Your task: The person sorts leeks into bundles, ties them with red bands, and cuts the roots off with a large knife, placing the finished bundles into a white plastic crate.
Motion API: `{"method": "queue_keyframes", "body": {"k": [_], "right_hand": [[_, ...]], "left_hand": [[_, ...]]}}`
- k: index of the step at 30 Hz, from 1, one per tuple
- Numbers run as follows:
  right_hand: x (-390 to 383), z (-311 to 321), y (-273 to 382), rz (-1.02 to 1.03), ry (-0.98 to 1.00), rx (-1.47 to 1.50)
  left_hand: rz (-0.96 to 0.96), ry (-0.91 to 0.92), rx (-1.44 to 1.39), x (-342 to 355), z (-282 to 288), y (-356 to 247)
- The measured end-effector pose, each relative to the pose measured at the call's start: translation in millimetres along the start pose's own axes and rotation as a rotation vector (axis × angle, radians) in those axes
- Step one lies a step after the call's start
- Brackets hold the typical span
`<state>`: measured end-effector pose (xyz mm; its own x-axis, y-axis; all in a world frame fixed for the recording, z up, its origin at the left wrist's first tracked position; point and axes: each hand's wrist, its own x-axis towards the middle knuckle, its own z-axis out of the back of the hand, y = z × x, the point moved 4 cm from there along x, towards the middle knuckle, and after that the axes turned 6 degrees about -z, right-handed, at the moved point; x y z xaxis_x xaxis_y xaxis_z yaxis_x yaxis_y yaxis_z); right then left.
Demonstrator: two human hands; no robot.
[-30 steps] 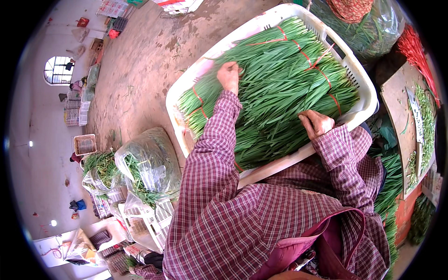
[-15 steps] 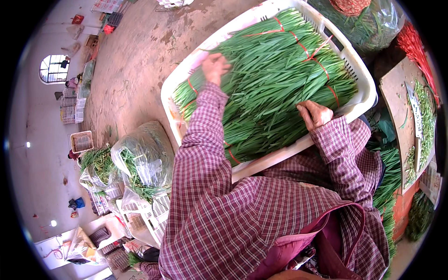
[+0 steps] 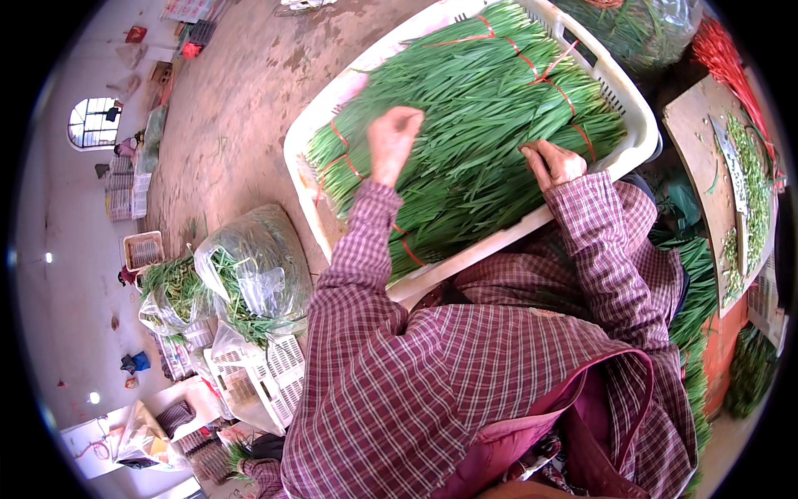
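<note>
Bunches of green garlic chives (image 3: 474, 116), tied with red bands, fill a white plastic crate (image 3: 648, 141) in front of me. My left hand (image 3: 393, 137) is above the left part of the chives, its thumb and fingers curled together in a pinch. Whether anything thin is between those fingertips is hidden. My right hand (image 3: 555, 162) is at the crate's near right side, over the leaves, with its fingers closed and thumb pressed in. What it grips, if anything, is too small to make out.
Right of the crate, a board (image 3: 702, 158) carries a long knife (image 3: 731, 170) and chopped green bits, with red ties (image 3: 731, 66) beyond. Clear bags of greens (image 3: 266, 266) stand on the left near white crates (image 3: 274, 374). More chives (image 3: 694, 316) lie by my right side.
My left hand has lifted and drawn back from the far left bunch, and its fingers have come together. My right hand stays closed, shifted slightly up-left in view along with the crate.
</note>
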<state>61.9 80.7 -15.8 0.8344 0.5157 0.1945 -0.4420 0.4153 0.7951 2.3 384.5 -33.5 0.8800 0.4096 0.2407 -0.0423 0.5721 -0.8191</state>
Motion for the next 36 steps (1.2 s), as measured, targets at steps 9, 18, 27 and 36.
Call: {"method": "queue_keyframes", "body": {"k": [9, 18, 27, 36], "right_hand": [[-7, 1, 1, 0.053, -0.038, -0.048], [-4, 1, 1, 0.025, -0.027, -0.039], [-3, 1, -5, -0.012, -0.024, -0.058], [0, -12, -4, -0.032, -0.057, -0.05]], "left_hand": [[0.077, -0.031, 0.051, 6, -53, 1], [0.17, -0.057, -0.054, 6, -53, -4], [0.134, -0.05, 0.096, 14, -62, -6], [0.091, -0.304, 0.218, 12, -57, 24]]}}
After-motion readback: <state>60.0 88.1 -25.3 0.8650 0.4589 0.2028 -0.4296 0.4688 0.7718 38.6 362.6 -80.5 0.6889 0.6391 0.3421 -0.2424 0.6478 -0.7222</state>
